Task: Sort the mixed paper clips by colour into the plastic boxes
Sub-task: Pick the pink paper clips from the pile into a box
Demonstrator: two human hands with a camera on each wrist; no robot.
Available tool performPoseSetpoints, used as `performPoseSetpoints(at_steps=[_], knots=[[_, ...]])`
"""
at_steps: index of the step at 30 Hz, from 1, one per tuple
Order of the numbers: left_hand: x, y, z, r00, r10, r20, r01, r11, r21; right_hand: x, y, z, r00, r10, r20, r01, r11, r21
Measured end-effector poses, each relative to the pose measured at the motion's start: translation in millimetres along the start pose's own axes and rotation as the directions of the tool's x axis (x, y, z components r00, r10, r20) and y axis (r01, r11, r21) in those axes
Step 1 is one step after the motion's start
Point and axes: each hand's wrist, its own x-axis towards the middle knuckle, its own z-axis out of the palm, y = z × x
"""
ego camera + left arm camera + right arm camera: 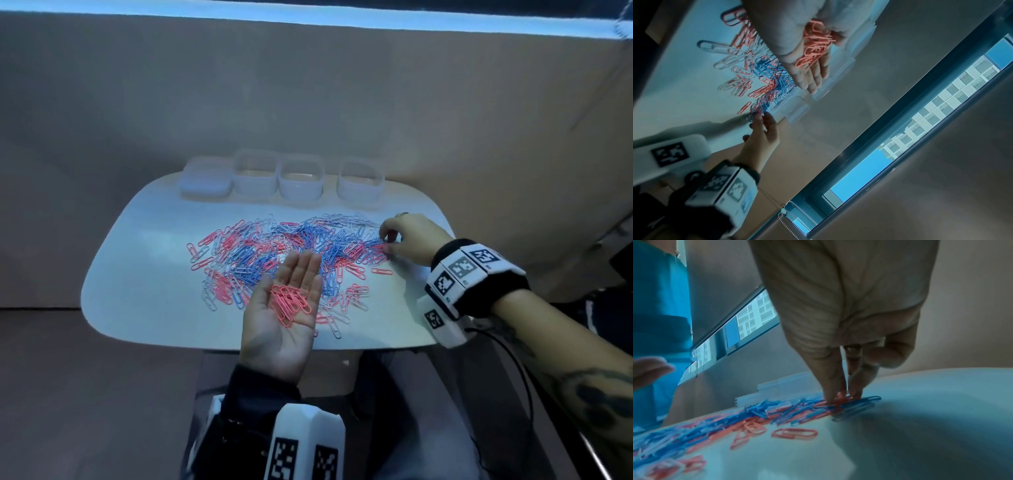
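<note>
Black wristbands [479, 274] carry white blocks printed with square black-and-white markers; a tattooed right forearm [582, 377]; a dark left sleeve [253, 404].

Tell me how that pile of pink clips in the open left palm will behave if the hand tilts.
The pink clips lie loose on the flat left hand, so they would probably slide off. They look thin and light. Some overlap, so a few may snag and fall together.

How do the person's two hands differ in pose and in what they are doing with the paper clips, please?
The left hand lies palm up with straight fingers above the table; the right hand points down at the pile's right edge. The left hand carries a bunch of pink clips loose on its palm; the right hand pinches a pink clip between its fingertips. Both deal only with pink clips.
</note>
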Motion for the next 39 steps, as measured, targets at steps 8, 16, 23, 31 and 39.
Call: performPoseSetpoints(at_steps=[8, 16, 23, 31, 39], knots=[[-2, -3, 6, 1.0, -0.01, -0.025, 0.011, 1.0, 0.027, 6, -5, -2, 0.991, 0.12, 0.061, -0.127, 0.986, 0.111], [-2, -7, 4, 0.999, -0.016, -0.049, 0.018, 0.999, 0.031, 2, -10, -4, 0.984, 0.133, 0.116, -0.141, 0.988, 0.067], [12, -11, 7, 0.996, -0.017, -0.082, 0.017, 1.0, -0.003, -14, -9, -25, 0.99, 0.032, 0.138, -0.116, 0.743, 0.66], [17, -22, 24, 0.997, -0.042, -0.063, 0.042, 0.999, 0.011, -66, -78, -36, 0.924, -0.343, 0.168, 0.112, 0.665, 0.739], [16, -6, 12, 0.999, -0.041, 0.006, 0.041, 0.999, -0.035, -26, -26, -29, 0.993, 0.106, -0.058, -0.07, 0.897, 0.437]])
